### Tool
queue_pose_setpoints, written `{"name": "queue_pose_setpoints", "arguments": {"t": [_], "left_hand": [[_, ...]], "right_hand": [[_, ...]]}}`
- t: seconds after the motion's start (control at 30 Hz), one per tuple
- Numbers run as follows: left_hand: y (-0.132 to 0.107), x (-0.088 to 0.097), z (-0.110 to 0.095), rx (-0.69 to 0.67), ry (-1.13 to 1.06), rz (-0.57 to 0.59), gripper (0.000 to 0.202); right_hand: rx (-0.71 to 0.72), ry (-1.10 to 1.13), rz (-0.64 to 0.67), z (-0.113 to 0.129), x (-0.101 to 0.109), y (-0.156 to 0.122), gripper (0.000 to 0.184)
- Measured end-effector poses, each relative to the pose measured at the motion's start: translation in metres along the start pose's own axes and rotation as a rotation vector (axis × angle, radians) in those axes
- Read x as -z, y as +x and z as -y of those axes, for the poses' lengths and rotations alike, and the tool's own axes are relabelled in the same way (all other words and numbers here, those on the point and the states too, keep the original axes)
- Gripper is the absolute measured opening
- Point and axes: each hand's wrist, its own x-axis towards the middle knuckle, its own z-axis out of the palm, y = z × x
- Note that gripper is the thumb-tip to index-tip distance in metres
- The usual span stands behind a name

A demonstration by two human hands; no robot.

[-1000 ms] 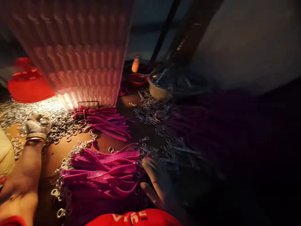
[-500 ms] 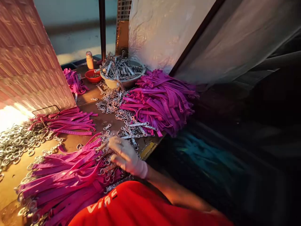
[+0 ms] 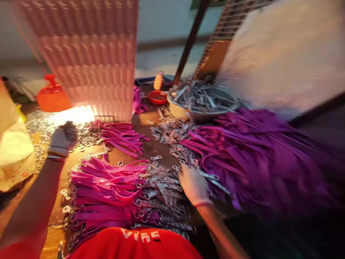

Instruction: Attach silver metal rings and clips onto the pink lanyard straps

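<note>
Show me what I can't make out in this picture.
Head view:
Gloved left hand: dark, blurred; anything held is unclear.
Right hand: blurred; anything held is unclear.
Small round red bowl: contents too small.
Long flat purple straps: right ends lost in dark blur.
Flat pink straps: partly hidden by red cloth shirt.

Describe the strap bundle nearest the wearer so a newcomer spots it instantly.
Find the ribbed panel, then the red shirt lower in view. Just above that lies the strap bundle, the only one showing rings at left, metal strips at right.

My right hand [image 3: 194, 185] now sits farther from the magenta straps [image 3: 105, 180]. I see the left hand [image 3: 63, 138] again.
</note>
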Motion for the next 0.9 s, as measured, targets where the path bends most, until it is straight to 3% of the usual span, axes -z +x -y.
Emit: {"name": "queue_pose_setpoints", "arguments": {"t": [0.07, 0.13, 0.23, 0.3, 0.37, 0.47, 0.57, 0.67, 0.77, 0.9], "left_hand": [[-0.02, 0.007, 0.002, 0.158, -0.049, 0.059, 0.024], [-0.049, -0.006, 0.008, 0.329, -0.202, 0.197, 0.024], [-0.097, -0.037, 0.017, 0.669, -0.713, 0.517, 0.019], [-0.123, -0.052, 0.022, 0.798, -0.941, 0.631, 0.015], [-0.139, -0.061, 0.026, 0.866, -1.044, 0.688, 0.016], [-0.151, -0.07, 0.035, 0.928, -1.092, 0.756, 0.022], [-0.157, -0.075, 0.045, 0.941, -1.107, 0.794, 0.024], [-0.16, -0.075, 0.052, 0.931, -1.107, 0.814, 0.023], [-0.158, -0.071, 0.054, 0.904, -1.105, 0.818, 0.016], [-0.146, -0.064, 0.054, 0.853, -1.076, 0.753, 0.011]], "right_hand": [[0.03, 0.246, -0.084, -0.016, -0.015, 0.005, 0.029], [0.005, 0.573, -0.239, -0.027, -0.018, 0.011, 0.028], [-0.026, 0.913, -0.445, -0.016, 0.006, 0.01, 0.031], [0.064, 1.041, -0.422, 0.011, 0.031, 0.004, 0.028], [0.233, 1.1, -0.238, 0.046, 0.054, -0.003, 0.027], [0.491, 1.009, -0.073, 0.096, 0.07, -0.007, 0.032], [0.741, 0.974, -0.089, 0.127, 0.069, -0.008, 0.04], [0.88, 1.014, -0.136, 0.141, 0.065, -0.007, 0.029], [0.746, 1.096, -0.074, 0.146, 0.068, -0.007, 0.022], [0.508, 1.186, 0.134, 0.149, 0.087, -0.004, 0.024]]}}
